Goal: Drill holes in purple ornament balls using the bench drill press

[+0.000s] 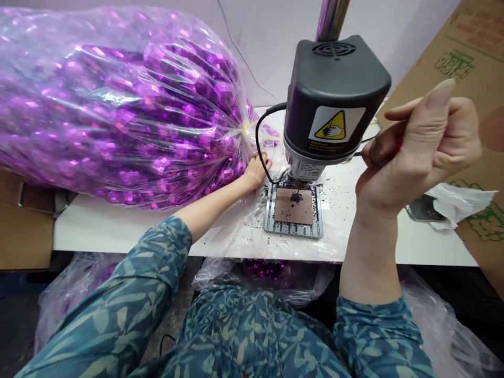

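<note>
My right hand (417,149) is raised at the right, its fingers closed round the drill press's feed lever; a bit of red grip shows between them. The dark grey drill press (334,79) stands in front of me, with a yellow hand-warning label on its head. Beneath its chuck, a brown board (291,207) dotted with dark chips rests on the slotted metal base (293,229). My left hand (258,170) is low at the tied neck of a large clear plastic bag (129,105) full of shiny purple faceted pieces. Its fingers are curled, and what they hold is hidden.
Dark crumbs lie scattered on the white table (212,241) around the base. A cardboard box (460,121) leans at the right, near a crumpled white tissue (462,202) and a dark flat object (426,209). Another box (25,220) stands at the left. A black cable (258,136) loops beside the drill.
</note>
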`<control>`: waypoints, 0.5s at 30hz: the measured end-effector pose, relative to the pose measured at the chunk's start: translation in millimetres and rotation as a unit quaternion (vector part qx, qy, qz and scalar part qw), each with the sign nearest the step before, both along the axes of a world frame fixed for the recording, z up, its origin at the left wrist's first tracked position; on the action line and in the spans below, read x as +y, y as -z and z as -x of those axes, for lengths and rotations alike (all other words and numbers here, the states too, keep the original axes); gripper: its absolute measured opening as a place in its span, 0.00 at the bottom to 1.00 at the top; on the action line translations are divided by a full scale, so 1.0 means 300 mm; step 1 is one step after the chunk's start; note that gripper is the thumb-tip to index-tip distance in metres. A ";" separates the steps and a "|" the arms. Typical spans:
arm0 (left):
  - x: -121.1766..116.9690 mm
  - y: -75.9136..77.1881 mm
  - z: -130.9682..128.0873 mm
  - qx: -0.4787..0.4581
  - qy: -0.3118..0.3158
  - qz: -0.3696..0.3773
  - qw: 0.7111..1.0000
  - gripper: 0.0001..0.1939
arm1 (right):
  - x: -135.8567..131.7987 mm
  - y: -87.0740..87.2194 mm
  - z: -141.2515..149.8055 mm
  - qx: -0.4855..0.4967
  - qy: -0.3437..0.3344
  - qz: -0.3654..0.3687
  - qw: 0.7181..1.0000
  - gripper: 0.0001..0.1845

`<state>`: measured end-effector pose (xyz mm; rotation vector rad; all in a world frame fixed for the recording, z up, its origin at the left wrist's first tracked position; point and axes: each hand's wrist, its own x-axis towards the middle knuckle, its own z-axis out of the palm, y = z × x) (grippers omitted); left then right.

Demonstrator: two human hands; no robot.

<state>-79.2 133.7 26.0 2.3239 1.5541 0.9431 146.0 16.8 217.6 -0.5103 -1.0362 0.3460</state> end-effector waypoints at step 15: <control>-0.532 0.023 -0.011 -0.426 0.048 0.169 0.887 0.32 | -0.004 -0.001 0.007 0.004 0.010 0.014 1.000 0.18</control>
